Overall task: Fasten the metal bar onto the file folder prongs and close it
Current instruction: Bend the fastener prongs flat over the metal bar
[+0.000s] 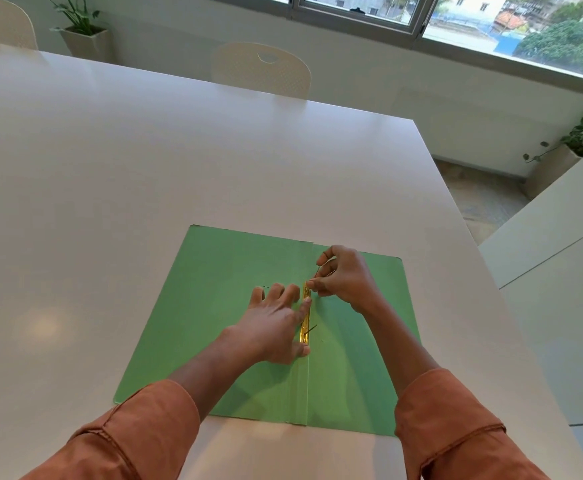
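Head view. White glossy table (179, 161), wide and bare around an open green folder (220, 271) lying flat near its front edge. Left hand (276, 327) spread flat, fingers released, index finger pressing on the gold metal bar (306, 320) along the fold. Right hand (345, 275), just beyond that fingertip, pinches a thin upright prong (318, 270). Past the table: white chairs (262, 69), potted plant (82, 32), window (456, 15).
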Available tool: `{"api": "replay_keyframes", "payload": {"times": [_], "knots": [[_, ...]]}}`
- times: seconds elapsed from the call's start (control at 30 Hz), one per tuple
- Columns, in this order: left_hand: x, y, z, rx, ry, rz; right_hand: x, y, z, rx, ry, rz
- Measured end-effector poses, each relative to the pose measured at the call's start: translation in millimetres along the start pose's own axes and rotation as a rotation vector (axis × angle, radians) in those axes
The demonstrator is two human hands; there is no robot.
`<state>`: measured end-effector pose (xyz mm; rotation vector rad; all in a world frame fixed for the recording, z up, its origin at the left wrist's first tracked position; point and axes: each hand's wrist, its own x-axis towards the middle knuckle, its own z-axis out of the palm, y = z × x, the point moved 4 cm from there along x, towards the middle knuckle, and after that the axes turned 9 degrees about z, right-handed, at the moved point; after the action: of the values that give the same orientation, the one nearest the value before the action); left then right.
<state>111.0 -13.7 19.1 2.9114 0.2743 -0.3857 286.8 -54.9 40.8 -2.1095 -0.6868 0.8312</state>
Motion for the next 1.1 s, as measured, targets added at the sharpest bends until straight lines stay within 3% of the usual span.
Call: {"api": "replay_keyframes", "payload": {"times": [0.47, 1.1], "knots": [[0.6, 0.4, 0.4, 0.004, -0.002, -0.001, 0.8, -5.9, 5.3, -0.136, -0.021, -0.006], [1.9, 0.1, -0.8, 0.013, -0.038, 0.007, -5.0, -19.7, 12.8, -0.484, 0.046, -0.320]]}}
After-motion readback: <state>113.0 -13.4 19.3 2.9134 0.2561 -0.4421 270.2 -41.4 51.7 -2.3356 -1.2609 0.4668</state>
